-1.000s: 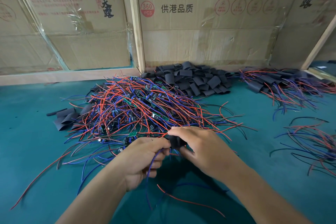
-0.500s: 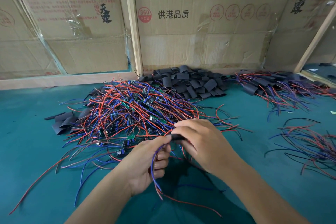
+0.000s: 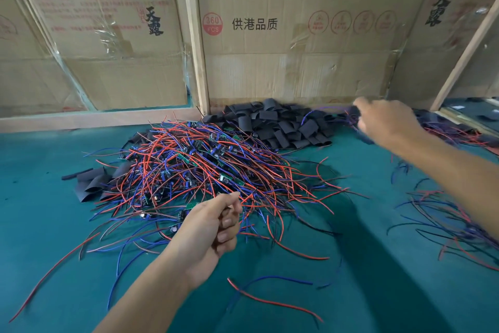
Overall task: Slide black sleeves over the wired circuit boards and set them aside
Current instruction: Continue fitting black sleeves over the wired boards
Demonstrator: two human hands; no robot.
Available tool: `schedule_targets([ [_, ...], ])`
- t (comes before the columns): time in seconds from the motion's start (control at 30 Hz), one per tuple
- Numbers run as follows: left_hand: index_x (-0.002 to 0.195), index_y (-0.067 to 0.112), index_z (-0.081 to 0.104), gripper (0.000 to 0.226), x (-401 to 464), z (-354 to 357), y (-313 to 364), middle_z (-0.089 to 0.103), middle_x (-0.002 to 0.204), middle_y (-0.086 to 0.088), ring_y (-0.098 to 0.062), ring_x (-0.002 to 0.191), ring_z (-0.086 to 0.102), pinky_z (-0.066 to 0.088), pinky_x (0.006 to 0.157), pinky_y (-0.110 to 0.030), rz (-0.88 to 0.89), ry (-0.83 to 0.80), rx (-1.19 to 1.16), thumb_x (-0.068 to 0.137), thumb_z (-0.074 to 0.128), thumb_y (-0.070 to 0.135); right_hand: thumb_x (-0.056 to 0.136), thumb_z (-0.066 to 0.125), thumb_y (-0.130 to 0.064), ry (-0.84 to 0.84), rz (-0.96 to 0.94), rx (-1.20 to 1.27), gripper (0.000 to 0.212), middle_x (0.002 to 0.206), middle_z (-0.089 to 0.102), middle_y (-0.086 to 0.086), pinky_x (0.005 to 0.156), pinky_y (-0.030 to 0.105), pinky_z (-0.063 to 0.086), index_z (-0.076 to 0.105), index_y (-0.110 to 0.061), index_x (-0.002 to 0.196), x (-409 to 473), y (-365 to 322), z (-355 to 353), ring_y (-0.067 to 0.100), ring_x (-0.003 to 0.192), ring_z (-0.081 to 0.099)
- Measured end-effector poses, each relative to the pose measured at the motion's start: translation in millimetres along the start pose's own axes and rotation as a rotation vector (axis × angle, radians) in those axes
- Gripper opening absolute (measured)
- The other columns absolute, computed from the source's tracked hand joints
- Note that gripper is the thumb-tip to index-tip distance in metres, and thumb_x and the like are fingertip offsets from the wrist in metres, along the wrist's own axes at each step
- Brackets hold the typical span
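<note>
Over on the far right, the right hand (image 3: 386, 119) is stretched out above the finished pile (image 3: 456, 130), blurry, so I can't tell if it grips the sleeved board or has let go. Left hand (image 3: 216, 222) hangs near the big tangle of wired circuit boards (image 3: 194, 168), fingers loosely curled, holding nothing I can see. Black sleeves (image 3: 280, 124) sit heaped against the cardboard wall (image 3: 297, 70). Risk, I'd say: trailing red and blue leads snag on the tangle and drag extra boards along, or a loose sleeve slips back off when dropped.
</note>
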State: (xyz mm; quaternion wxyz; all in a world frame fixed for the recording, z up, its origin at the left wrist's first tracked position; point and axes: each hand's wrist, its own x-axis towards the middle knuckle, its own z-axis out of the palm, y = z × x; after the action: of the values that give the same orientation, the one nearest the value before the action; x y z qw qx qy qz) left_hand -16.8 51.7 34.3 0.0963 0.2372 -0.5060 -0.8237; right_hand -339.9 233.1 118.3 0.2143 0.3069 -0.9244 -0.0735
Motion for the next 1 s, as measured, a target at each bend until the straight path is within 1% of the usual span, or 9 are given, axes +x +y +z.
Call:
schedule_targets([
  [0.1, 0.066, 0.017, 0.059, 0.031, -0.7, -1.0, -0.7, 0.028, 0.059, 0.004, -0.01, 0.044, 0.022, 0.017, 0.04, -0.022, 0.01, -0.014, 0.015, 0.095, 0.059, 0.027, 0.092, 0.058, -0.006, 0.044, 0.117, 0.004, 0.027, 0.094, 0.066, 0.031, 0.069, 0.047, 0.05, 0.041, -0.002, 0.113, 26.5, 33.7, 9.1, 0.047, 0.084, 0.064],
  [0.2, 0.07, 0.016, 0.06, 0.028, 0.1, -3.8, 0.6, 0.028, 0.059, 0.004, -0.01, 0.044, 0.022, 0.019, 0.039, -0.022, 0.019, -0.025, 0.027, 0.095, 0.06, 0.028, 0.088, 0.072, -0.03, -0.104, 0.27, -0.017, 0.059, 0.134, 0.051, 0.028, 0.101, 0.057, 0.038, 0.036, -0.004, 0.127, 41.1, 44.7, 20.6, 0.046, 0.121, 0.049],
  [0.27, 0.07, 0.016, 0.06, 0.028, 0.3, -5.7, 0.5, 0.028, 0.059, 0.004, -0.011, 0.044, 0.021, 0.019, 0.039, -0.022, 0.015, -0.03, 0.029, 0.095, 0.06, 0.029, 0.087, 0.069, -0.038, -0.231, 0.272, 0.026, 0.06, 0.14, 0.049, 0.022, 0.107, 0.054, 0.036, 0.039, -0.008, 0.13, 43.4, 26.6, 29.9, 0.04, 0.127, 0.049],
  [0.47, 0.067, 0.017, 0.061, 0.029, 1.2, -5.7, -2.6, 0.027, 0.059, 0.004, -0.011, 0.044, 0.021, 0.02, 0.04, -0.023, 0.027, -0.072, 0.035, 0.094, 0.061, 0.029, 0.09, 0.062, -0.036, -0.291, 0.031, 0.385, 0.027, 0.104, 0.07, 0.018, 0.081, 0.038, 0.054, 0.069, -0.011, 0.099, 41.5, -74.6, 50.6, 0.035, 0.099, 0.065],
  [0.6, 0.069, 0.016, 0.061, 0.028, 0.6, -5.8, -2.0, 0.026, 0.059, 0.004, -0.011, 0.045, 0.021, 0.021, 0.039, -0.023, 0.032, -0.094, 0.029, 0.093, 0.063, 0.03, 0.091, 0.064, -0.048, -0.272, 0.121, 0.514, 0.041, 0.075, 0.061, 0.01, 0.059, 0.031, 0.043, 0.062, -0.01, 0.077, 48.7, -121.8, 61.5, 0.033, 0.084, 0.065],
  [0.7, 0.07, 0.016, 0.061, 0.028, 0.2, -6.5, -2.8, 0.026, 0.059, 0.004, -0.011, 0.045, 0.02, 0.02, 0.04, -0.023, 0.029, -0.094, 0.033, 0.094, 0.062, 0.029, 0.088, 0.063, -0.06, -0.221, 0.192, 0.481, 0.049, 0.093, 0.062, 0.009, 0.053, 0.028, 0.034, 0.059, -0.012, 0.096, 50.1, -145.2, 67.8, 0.031, 0.084, 0.061],
  [0.8, 0.07, 0.016, 0.06, 0.027, 0.4, -6.7, -2.8, 0.025, 0.059, 0.005, -0.012, 0.045, 0.019, 0.019, 0.041, -0.023, 0.043, -0.104, 0.043, 0.092, 0.065, 0.031, 0.088, 0.062, -0.058, -0.048, 0.283, 0.447, 0.06, 0.12, 0.061, 0.014, 0.073, 0.038, 0.046, 0.054, -0.009, 0.122, 51.3, -146.8, 69.9, 0.035, 0.111, 0.059],
  [0.87, 0.07, 0.016, 0.059, 0.025, 0.7, -5.9, -2.2, 0.024, 0.06, 0.004, -0.012, 0.046, 0.019, 0.019, 0.041, -0.023, 0.048, -0.106, 0.052, 0.086, 0.069, 0.033, 0.092, 0.059, -0.053, 0.018, 0.24, 0.42, 0.051, 0.123, 0.058, 0.014, 0.084, 0.041, 0.046, 0.062, -0.009, 0.116, 54.6, -142.0, 74.4, 0.035, 0.116, 0.053],
  [1.0, 0.069, 0.017, 0.059, 0.026, 1.3, -5.8, -2.4, 0.023, 0.06, 0.004, -0.013, 0.046, 0.018, 0.02, 0.04, -0.023, 0.05, -0.109, 0.062, 0.081, 0.069, 0.037, 0.097, 0.053, -0.047, -0.076, -0.017, 0.468, 0.04, 0.139, 0.056, 0.007, 0.091, 0.037, 0.047, 0.073, -0.012, 0.097, 57.1, -136.6, 87.3, 0.029, 0.124, 0.052],
])
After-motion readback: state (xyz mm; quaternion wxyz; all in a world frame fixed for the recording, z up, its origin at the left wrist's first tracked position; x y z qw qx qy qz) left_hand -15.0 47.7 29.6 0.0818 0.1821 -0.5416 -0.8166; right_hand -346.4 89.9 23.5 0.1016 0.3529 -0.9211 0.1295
